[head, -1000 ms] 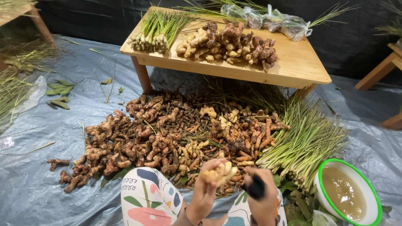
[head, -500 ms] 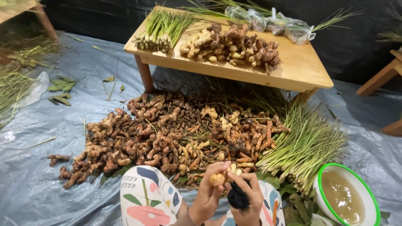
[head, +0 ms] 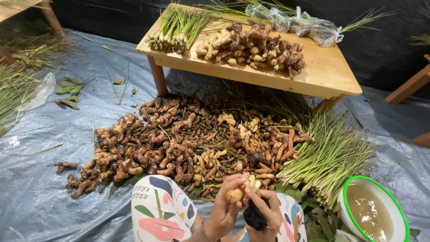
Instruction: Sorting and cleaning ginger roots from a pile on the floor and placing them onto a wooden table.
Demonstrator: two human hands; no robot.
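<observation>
While the left hand (head: pixel 222 210) pinches the ginger root (head: pixel 242 190) and the right hand (head: pixel 264 215) clasps a dark scrubber (head: pixel 254 216), the wet root may slip onto the tarp (head: pixel 45 179).

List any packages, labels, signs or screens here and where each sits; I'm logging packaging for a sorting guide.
Clear plastic bags: back edge of the wooden table, knotted, holding green stalks.
Loose clear plastic wrap: on the tarp at far left, crumpled, beside green stalks.
No labels, signs or screens show.
</observation>
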